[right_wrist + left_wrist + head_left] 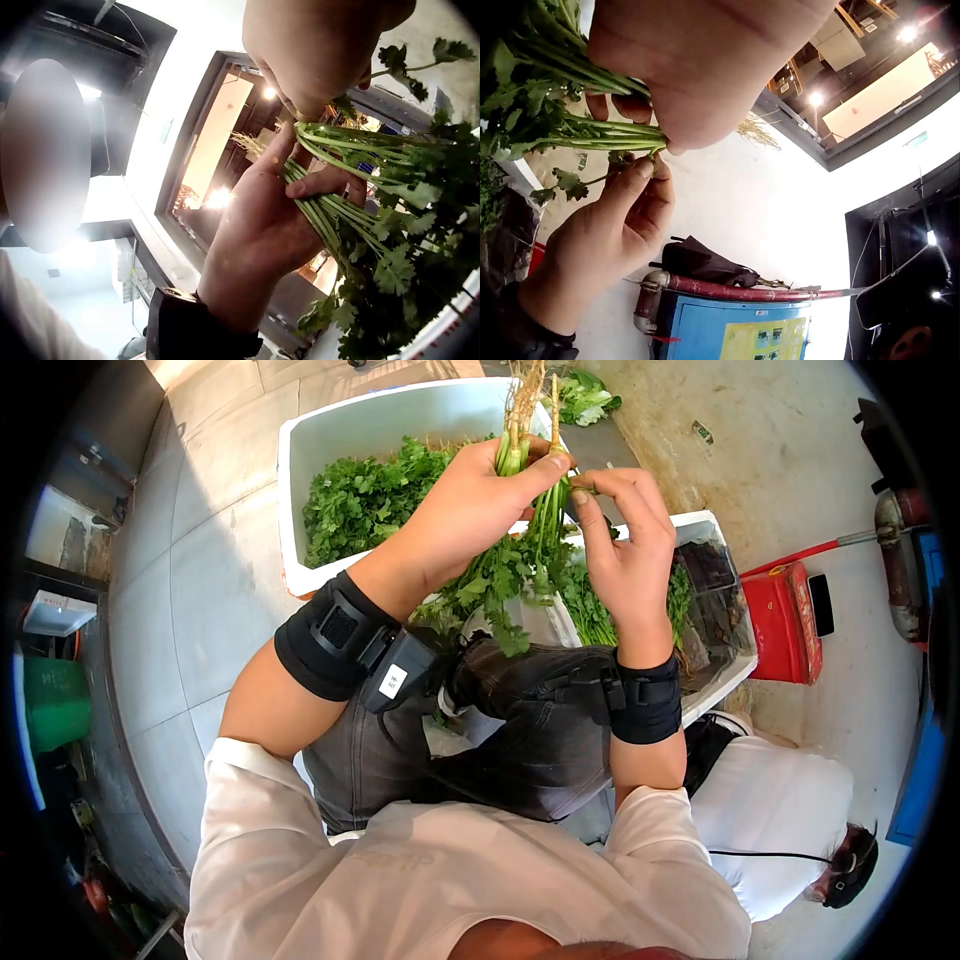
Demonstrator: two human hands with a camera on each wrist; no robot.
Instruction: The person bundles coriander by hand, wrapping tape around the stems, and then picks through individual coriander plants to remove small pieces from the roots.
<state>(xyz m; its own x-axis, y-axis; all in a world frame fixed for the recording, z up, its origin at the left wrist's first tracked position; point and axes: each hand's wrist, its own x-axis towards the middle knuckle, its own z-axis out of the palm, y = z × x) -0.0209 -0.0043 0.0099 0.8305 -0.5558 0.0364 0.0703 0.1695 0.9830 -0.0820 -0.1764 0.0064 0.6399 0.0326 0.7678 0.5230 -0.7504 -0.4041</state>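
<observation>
My left hand grips a bunch of cilantro near its base, with the pale roots pointing up and the leaves hanging down. In the left wrist view, the stems run out sideways from under that hand. My right hand is close beside the bunch. Its thumb and index finger pinch a thin cilantro sprig at the stem, right at the base of the bunch. In the right wrist view the leaves spread out below both hands.
A white foam box in front holds more cilantro. Another foam box on the right contains greens. Beyond it stand a red container and another person. Leafy scraps lie on the floor ahead.
</observation>
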